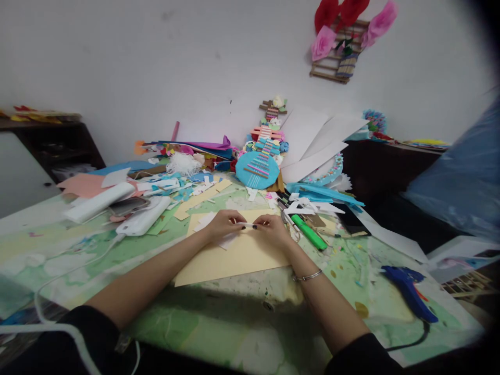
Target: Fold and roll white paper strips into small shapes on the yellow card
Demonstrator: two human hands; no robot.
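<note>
My left hand (pixel 225 225) and my right hand (pixel 271 229) pinch the two ends of a thin white paper roll (pixel 247 224) between thumbs and fingertips. They hold it level, a little above a cream sheet of paper (pixel 234 263) that lies on the table. White paper pieces (pixel 228 240) rest on that sheet, partly under my left hand. Just right of my right hand are a bright green marker (pixel 308 232) and a pair of scissors (pixel 288 221), partly hidden by the hand. A bracelet circles my right wrist.
A blue glue gun (pixel 410 291) with a cord lies on the right. White power banks (pixel 144 216) and a cable (pixel 78 271) are on the left. Paper scraps (pixel 167 185) and a blue paper craft (pixel 258 169) stand along the wall. A dark tablet (pixel 351 219) lies at right.
</note>
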